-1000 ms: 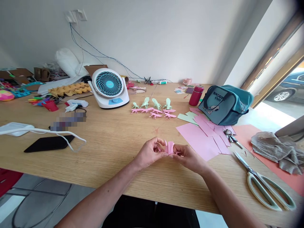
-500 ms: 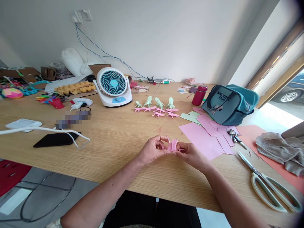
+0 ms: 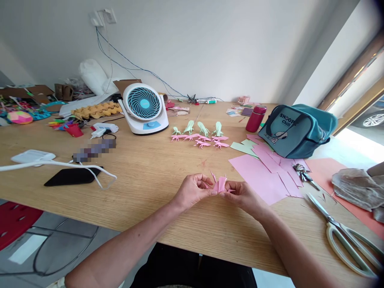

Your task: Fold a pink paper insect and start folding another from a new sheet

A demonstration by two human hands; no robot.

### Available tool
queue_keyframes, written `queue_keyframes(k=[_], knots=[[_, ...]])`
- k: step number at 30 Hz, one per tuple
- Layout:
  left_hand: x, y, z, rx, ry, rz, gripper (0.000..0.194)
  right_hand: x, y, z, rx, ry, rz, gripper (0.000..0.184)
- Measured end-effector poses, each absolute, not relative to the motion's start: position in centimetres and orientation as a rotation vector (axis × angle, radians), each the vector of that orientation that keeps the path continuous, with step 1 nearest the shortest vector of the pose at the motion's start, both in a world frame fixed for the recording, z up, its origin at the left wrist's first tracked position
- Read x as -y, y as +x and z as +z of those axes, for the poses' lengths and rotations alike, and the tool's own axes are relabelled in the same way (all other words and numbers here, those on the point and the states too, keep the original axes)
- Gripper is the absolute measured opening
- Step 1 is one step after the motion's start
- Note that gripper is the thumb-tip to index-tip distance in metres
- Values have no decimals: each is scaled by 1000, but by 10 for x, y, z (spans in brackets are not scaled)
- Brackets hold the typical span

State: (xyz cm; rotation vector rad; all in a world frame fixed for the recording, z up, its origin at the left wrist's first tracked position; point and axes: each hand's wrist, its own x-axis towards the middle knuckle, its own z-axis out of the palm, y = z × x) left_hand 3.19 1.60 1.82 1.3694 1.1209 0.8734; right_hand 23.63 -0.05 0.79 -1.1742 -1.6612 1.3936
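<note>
A partly folded pink paper figure (image 3: 220,184) with thin pointed limbs is held above the table's front part, between my two hands. My left hand (image 3: 194,189) pinches its left side with thumb and fingers. On the right side, my right hand (image 3: 243,197) grips it the same way, thumb in front. My fingers hide parts of the folds. Farther back stand several pink folded insects (image 3: 201,141), and behind them a row of green folded insects (image 3: 203,129). Pink paper sheets (image 3: 259,179) lie right of my hands, with green paper pieces (image 3: 246,148) beside them.
Large scissors (image 3: 336,228) lie at the right, near keys (image 3: 303,172) and a grey cloth (image 3: 357,186). Behind the paper stand a red bottle (image 3: 256,119) and a teal bag (image 3: 295,130). A white fan (image 3: 145,108) stands at back left; a white cable (image 3: 60,163) crosses the left side.
The view has shifted slightly, so table items appear a little farther right. Both hands keep hold of the pink paper figure, with barely any finger movement.
</note>
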Motion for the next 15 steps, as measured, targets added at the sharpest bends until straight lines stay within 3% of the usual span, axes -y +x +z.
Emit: queue_keyframes(k=[7, 15], knots=[[-14, 30, 17, -1045, 1362, 877, 48, 3, 224, 5, 1655, -1108, 1355, 38], [-17, 28, 12, -986, 1302, 878, 38, 1, 215, 0, 1569, -1110, 1343, 41]])
